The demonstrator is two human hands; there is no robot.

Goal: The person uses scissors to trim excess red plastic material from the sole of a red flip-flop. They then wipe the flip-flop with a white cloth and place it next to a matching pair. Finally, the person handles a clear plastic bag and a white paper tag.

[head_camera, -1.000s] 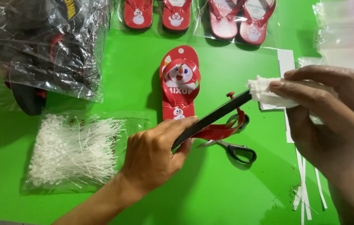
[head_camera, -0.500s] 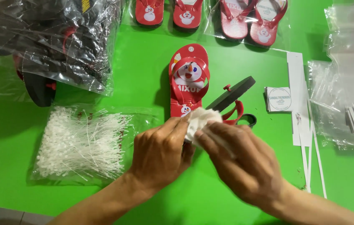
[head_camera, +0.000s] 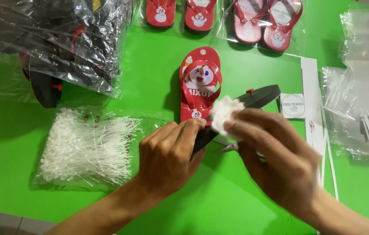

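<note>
Gripping a black-soled sandal [head_camera: 260, 96] on edge, the left hand [head_camera: 169, 159] clamps its near end while the right hand [head_camera: 275, 159] pinches a white wad [head_camera: 225, 113] against the sole. Light and bendy, the sandal looks best held by its edges. A red sandal [head_camera: 199, 82] lies just beyond on the green counter [head_camera: 219, 200], plastic ties [head_camera: 84, 146] at left.

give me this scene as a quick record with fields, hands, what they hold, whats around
left hand: grips the near end of a black-soled flip-flop held on edge
right hand: presses a white wad against that sole
surface: green table
behind: red snowman flip-flop lying flat
left: clear bag of white plastic ties
under hands: scissors, partly hidden
</note>
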